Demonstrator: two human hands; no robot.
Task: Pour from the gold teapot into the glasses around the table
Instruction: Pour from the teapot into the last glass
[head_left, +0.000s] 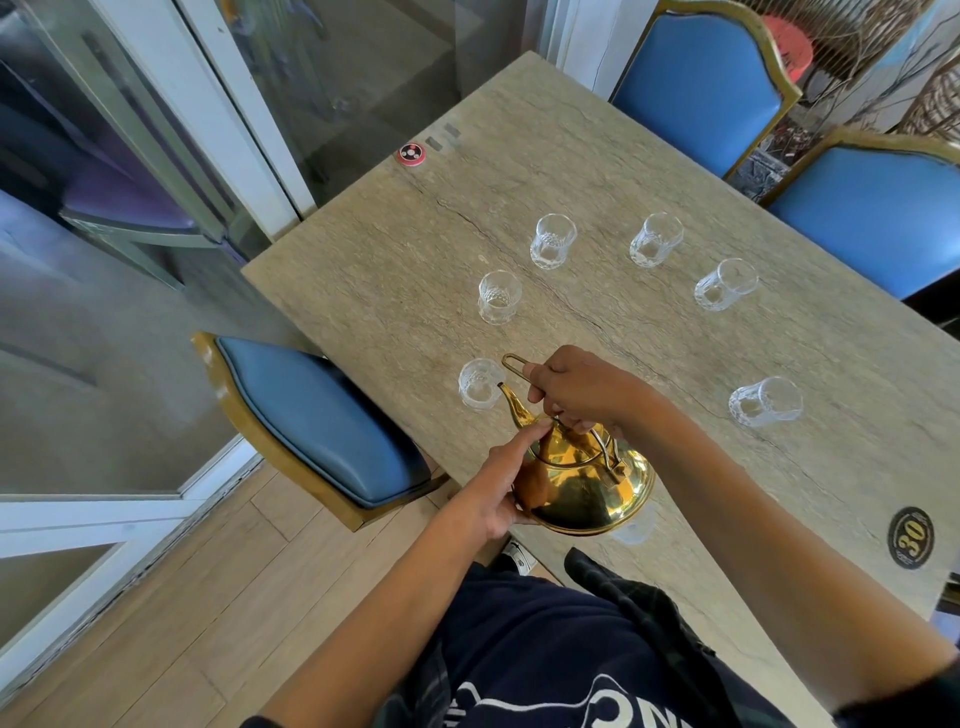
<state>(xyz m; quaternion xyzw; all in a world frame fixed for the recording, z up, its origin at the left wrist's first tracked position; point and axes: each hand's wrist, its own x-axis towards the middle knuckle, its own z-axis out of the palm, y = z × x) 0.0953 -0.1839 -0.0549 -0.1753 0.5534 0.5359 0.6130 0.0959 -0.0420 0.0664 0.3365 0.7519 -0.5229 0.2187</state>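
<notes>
A shiny gold teapot hangs tilted above the near left part of the stone table. Its spout tip is at the rim of the nearest left glass. My right hand is shut on the teapot's wire handle from above. My left hand cups the pot's left side, its forefinger pressing on the lid. Several more clear glasses stand in a ring: one at the left, two at the back, two at the right. Another glass is mostly hidden under the pot.
Blue padded chairs with gold frames stand at the left and far side. A round red call button lies near the far left edge. A black "30" number disc sits near the right. Glass doors border the left.
</notes>
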